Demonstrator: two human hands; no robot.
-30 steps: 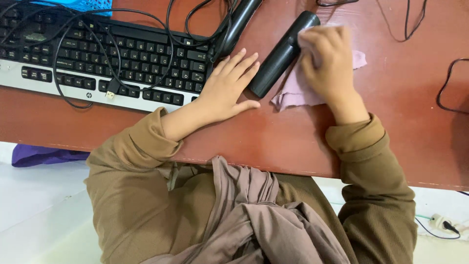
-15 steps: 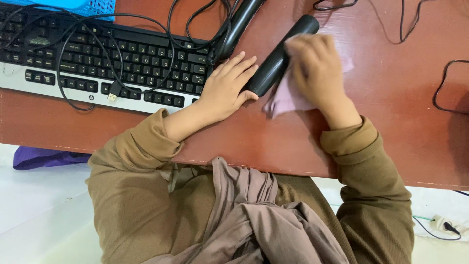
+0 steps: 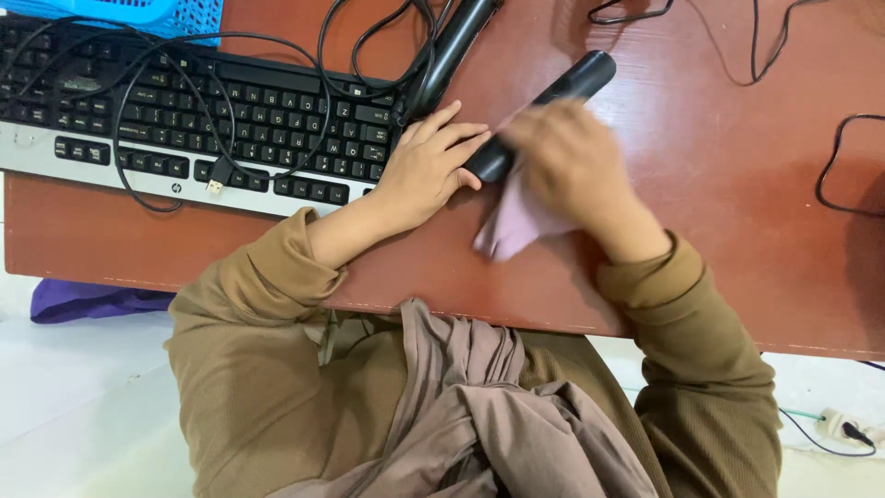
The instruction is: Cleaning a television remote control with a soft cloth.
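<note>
A long black bar-shaped device (image 3: 573,81) lies slanted on the reddish-brown desk (image 3: 719,212). My right hand (image 3: 562,166) presses a pale pink cloth (image 3: 512,226) against the bar's lower half; the hand is blurred by motion. My left hand (image 3: 426,166) rests flat on the desk beside the bar's near end, with its fingers touching it and apart. Brown sleeves cover both arms.
A black and silver keyboard (image 3: 184,120) with a black cable (image 3: 138,101) draped over it sits at the left. A second black bar (image 3: 452,46) lies behind my left hand. Loose black wires (image 3: 834,157) trail at the right. A blue basket (image 3: 138,11) shows at top left.
My right hand slid the cloth down the black bar toward me, uncovering the bar's far end. My left hand closed in on the bar's near end.
</note>
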